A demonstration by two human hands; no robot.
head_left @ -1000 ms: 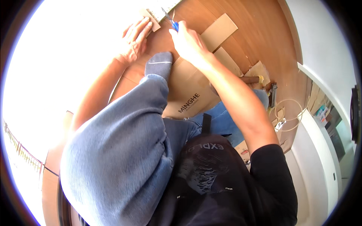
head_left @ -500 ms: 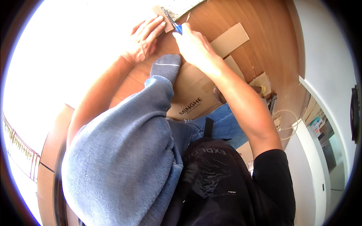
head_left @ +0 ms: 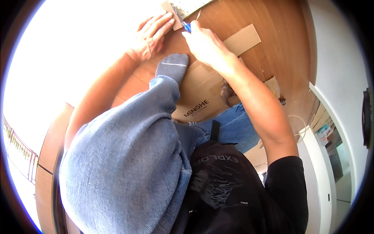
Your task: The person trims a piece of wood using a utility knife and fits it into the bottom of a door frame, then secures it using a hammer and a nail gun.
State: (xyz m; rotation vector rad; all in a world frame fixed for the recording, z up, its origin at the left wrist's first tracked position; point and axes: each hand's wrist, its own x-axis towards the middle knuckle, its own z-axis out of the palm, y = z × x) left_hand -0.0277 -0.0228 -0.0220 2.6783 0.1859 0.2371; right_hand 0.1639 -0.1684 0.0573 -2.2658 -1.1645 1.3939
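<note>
Near the top of the head view, my left hand (head_left: 152, 37) lies with fingers stretched out, pressing down a small strip of brown cardboard (head_left: 177, 24). My right hand (head_left: 206, 45) is closed around a knife with a blue handle (head_left: 187, 27), apparently a utility knife. Its long grey blade points up and to the left, along the strip's right edge. Whether the blade is cutting into the cardboard, I cannot tell. Strip and blade lie by the edge of a speckled stone slab (head_left: 193, 7).
A flattened cardboard box (head_left: 198, 89) lies between my legs, beside my grey-socked foot (head_left: 171, 67). Another cardboard piece (head_left: 244, 39) rests on the brown wooden floor (head_left: 280, 35) right of my right hand. A white door frame (head_left: 337, 105) stands at the right. Glare washes out the left.
Both hands, the knife and the strip appear slightly farther right and up or down by little; the whole view has shifted a bit. Both grips look the same.
</note>
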